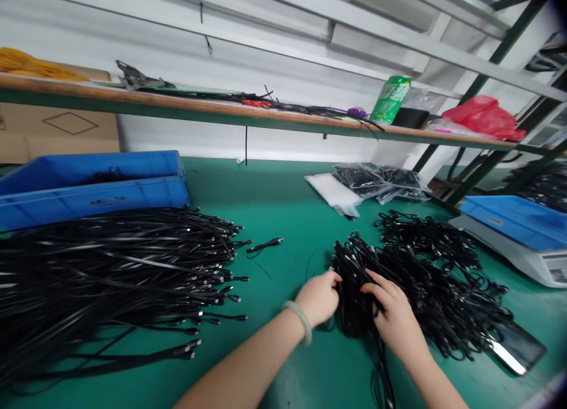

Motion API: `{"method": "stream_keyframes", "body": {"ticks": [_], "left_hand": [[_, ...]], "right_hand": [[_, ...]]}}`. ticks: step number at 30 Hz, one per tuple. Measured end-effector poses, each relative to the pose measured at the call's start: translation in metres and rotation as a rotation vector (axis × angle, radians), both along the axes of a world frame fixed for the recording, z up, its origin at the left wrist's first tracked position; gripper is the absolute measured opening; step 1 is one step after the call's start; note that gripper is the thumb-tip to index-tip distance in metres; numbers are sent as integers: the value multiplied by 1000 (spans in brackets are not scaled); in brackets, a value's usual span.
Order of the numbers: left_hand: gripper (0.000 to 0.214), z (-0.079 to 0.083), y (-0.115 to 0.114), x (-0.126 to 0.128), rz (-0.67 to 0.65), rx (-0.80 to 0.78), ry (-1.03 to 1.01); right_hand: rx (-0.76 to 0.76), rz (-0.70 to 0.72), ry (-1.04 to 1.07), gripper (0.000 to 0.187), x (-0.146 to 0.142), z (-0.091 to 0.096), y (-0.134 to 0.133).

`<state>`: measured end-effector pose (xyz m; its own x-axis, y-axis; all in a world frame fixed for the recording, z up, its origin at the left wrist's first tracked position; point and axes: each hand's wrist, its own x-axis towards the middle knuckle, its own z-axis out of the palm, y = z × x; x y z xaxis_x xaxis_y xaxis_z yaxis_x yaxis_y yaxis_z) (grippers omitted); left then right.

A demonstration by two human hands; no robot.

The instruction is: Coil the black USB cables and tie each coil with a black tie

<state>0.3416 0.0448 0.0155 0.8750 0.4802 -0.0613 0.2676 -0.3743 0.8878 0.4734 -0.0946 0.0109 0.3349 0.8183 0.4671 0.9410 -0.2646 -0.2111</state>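
Note:
My left hand, with a pale green bangle on its wrist, is closed at the left edge of a pile of bundled black USB cables. Its fingertips pinch at the cables there. From the right, my right hand curls its fingers over black cables in the same pile, and a few strands hang down below it. Both hands partly hide the cables they hold. To the left lies a wide heap of long, straight black cables, their metal plugs pointing right.
One small cable bundle lies between the heaps on the green table. A blue bin stands behind the left heap. Clear bags lie at the back; a scale with a blue tray and a phone are right. A shelf crosses above.

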Motion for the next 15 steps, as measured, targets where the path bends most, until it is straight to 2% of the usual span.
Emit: {"method": "stream_keyframes", "body": {"ticks": [4, 9, 12, 15], "left_hand": [[43, -10, 37, -7, 14, 274, 42], [68, -27, 49, 7, -100, 536, 79], [54, -34, 52, 13, -173, 617, 136], [50, -35, 61, -3, -128, 688, 208]], "right_hand": [[58, 16, 22, 34, -4, -8, 2], [93, 12, 17, 33, -8, -10, 4], [97, 11, 13, 33, -7, -12, 3], [99, 11, -2, 35, -5, -15, 2]]}}
